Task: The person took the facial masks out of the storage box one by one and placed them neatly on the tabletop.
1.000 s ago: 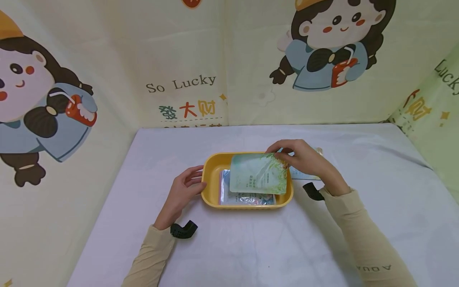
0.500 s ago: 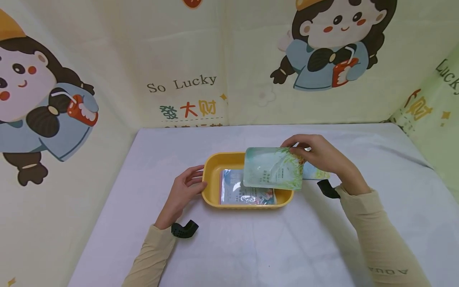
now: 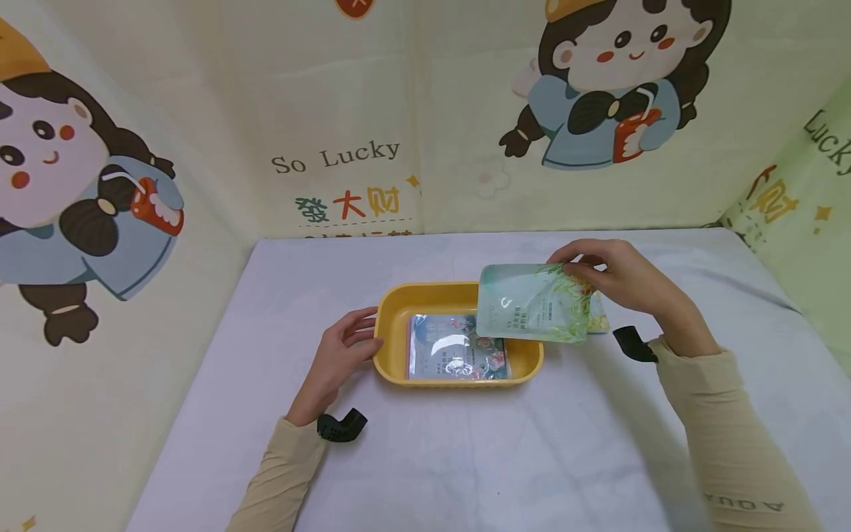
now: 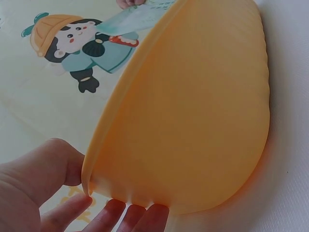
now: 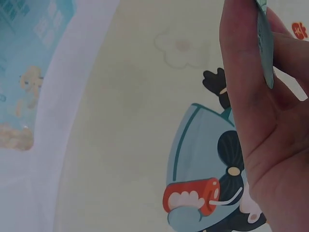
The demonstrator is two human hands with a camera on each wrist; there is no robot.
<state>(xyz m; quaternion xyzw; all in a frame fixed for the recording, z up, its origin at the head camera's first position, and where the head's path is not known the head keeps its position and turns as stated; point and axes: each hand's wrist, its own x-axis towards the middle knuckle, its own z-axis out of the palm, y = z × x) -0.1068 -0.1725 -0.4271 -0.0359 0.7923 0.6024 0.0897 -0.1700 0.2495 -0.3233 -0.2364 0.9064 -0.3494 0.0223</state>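
Observation:
A yellow oblong tray (image 3: 425, 292) sits on the white-covered table. My left hand (image 3: 339, 358) grips its left end; in the left wrist view the thumb lies at the rim and the fingertips touch the outer wall (image 4: 193, 111). Inside the tray lies a shiny blue-grey floral packet (image 3: 442, 355), with a pinkish edge under its left side. My right hand (image 3: 621, 277) pinches a flat pale green packet (image 3: 525, 303), like a sheet mask sachet, by its upper right corner. This packet hangs above the tray's right end and covers part of it.
A light blue packet (image 5: 36, 63) lies on the table right of the tray, mostly hidden in the head view behind the green one. A cream cloth printed with cartoon figures (image 3: 614, 111) hangs behind the table and along its sides.
My right hand has moved right and slightly back with the green packet, uncovering more of the floral packet and covering more of the blue one. The left hand and tray have stayed put.

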